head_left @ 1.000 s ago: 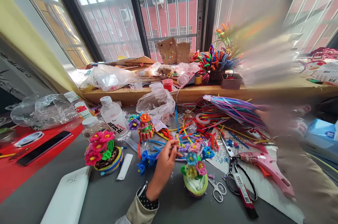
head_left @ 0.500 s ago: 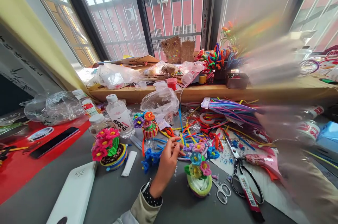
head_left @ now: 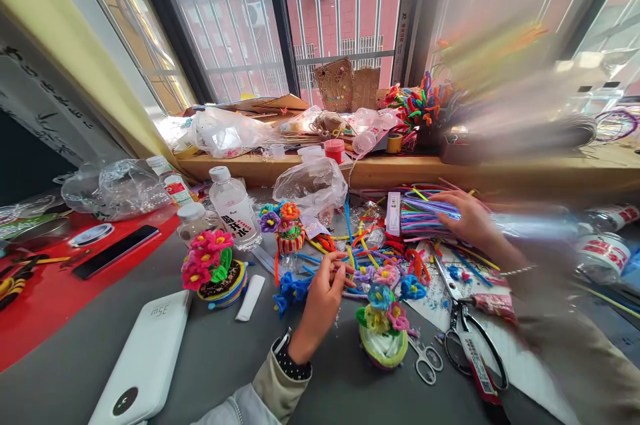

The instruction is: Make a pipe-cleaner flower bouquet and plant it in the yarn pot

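Observation:
My left hand (head_left: 323, 295) rests above the table with bent fingers pressed together, its fingertips beside a purple fuzzy-wire flower (head_left: 363, 275). Whatever lies between them is hidden. Over a bundle of coloured pipe cleaners (head_left: 420, 221) reaches my right hand (head_left: 470, 219), fingers stretched out and apart; its sleeve is blurred. Close to my left hand are blue pipe-cleaner flowers (head_left: 290, 291) and a small green pot (head_left: 384, 350) with blue, yellow and pink blooms. Large scissors (head_left: 449, 278) and small scissors (head_left: 425, 366) lie to the right.
A pink flower pot (head_left: 223, 288), a water bottle (head_left: 233, 208) and a white power bank (head_left: 145, 351) stand or lie at left. A phone (head_left: 117, 251) is on red cloth. Behind, a wooden sill (head_left: 240, 168) holds plastic bags and cardboard. Blurred clear plastic hangs at upper right.
My right hand has come into clear view over the pipe-cleaner bundle, where it was a blur at the right before. The view has shifted slightly. My left hand keeps its pose.

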### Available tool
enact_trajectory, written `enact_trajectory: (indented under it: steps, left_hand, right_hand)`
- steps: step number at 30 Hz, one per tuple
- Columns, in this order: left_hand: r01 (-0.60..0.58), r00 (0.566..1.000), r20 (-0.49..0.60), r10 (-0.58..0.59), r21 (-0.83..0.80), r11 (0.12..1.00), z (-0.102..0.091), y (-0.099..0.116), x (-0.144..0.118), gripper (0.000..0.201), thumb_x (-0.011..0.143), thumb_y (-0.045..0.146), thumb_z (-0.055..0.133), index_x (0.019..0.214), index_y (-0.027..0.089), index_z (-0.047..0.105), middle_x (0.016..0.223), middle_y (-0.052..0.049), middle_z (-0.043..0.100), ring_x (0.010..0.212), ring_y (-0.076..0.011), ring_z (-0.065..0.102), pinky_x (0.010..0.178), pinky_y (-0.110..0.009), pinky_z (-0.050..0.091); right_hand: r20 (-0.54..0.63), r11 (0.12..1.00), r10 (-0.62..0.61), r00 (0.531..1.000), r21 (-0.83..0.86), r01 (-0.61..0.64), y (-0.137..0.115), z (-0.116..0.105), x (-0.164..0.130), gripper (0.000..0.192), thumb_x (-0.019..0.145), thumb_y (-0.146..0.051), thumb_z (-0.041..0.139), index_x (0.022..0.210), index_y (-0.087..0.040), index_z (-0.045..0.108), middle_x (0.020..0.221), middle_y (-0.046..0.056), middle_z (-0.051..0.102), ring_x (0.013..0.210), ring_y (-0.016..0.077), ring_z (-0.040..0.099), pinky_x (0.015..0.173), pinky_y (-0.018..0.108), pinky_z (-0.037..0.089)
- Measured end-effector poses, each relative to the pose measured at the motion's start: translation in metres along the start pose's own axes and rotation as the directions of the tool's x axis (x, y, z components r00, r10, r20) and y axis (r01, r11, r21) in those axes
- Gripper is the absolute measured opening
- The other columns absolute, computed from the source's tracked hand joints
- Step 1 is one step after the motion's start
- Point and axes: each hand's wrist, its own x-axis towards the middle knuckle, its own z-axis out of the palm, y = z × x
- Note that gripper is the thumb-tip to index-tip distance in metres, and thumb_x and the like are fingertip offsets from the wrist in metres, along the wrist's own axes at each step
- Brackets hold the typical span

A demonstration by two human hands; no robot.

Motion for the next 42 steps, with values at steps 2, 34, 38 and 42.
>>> enact_trajectory:
  steps: [2, 34, 38, 42]
  left_hand:
    - [-0.005, 1.0, -0.008, 0.005, -0.002, 1.0, 0.0, 0.002, 0.0, 0.025, 0.082, 0.032, 0.039, 0.1, 0.015, 0.042, 0.084, -0.004, 0.055, 0.064, -0.0116, 0.057, 0.067, -0.027, 0.045]
    - [0.009, 1.0, 0.018, -0.008, -0.029, 1.0, 0.002, 0.003, -0.004, 0.023, 0.083, 0.032, 0.036, 0.1, 0.016, 0.041, 0.082, -0.003, 0.052, 0.064, -0.0113, 0.056, 0.067, -0.028, 0.046]
    - [0.006, 1.0, 0.019, -0.005, -0.018, 1.0, 0.002, 0.006, -0.004, 0.023, 0.083, 0.031, 0.037, 0.101, 0.016, 0.041, 0.083, -0.003, 0.052, 0.065, -0.0116, 0.057, 0.067, -0.028, 0.045]
    - [0.0, 1.0, 0.019, 0.0, -0.01, 1.0, 0.002, 0.008, -0.004, 0.023, 0.082, 0.031, 0.038, 0.1, 0.016, 0.041, 0.082, -0.003, 0.052, 0.064, -0.0112, 0.057, 0.066, -0.027, 0.045]
  right_hand:
    - [0.218, 0.99, -0.122, 0.968, 0.091, 0.104, -0.024, 0.021, 0.008, 0.021, 0.075, -0.016, 0.054, 0.091, -0.019, 0.066, 0.092, 0.004, 0.067, 0.083, 0.0161, 0.062, 0.076, 0.024, 0.048]
    - [0.547, 0.981, 0.142, 0.825, -0.187, -0.044, -0.042, 0.141, 0.067, 0.027, 0.085, -0.029, 0.047, 0.108, -0.015, 0.051, 0.109, 0.007, 0.054, 0.091, 0.0166, 0.055, 0.076, 0.037, 0.047]
    - [0.483, 0.996, 0.088, 0.871, -0.046, -0.076, -0.042, 0.121, 0.067, 0.016, 0.08, -0.025, 0.052, 0.085, -0.017, 0.064, 0.085, 0.003, 0.065, 0.078, 0.0153, 0.06, 0.07, 0.026, 0.046]
    - [0.338, 0.99, 0.055, 0.94, 0.107, -0.097, -0.039, 0.106, 0.061, 0.011, 0.071, -0.019, 0.055, 0.073, -0.018, 0.067, 0.071, 0.002, 0.069, 0.071, 0.0163, 0.062, 0.065, 0.023, 0.044]
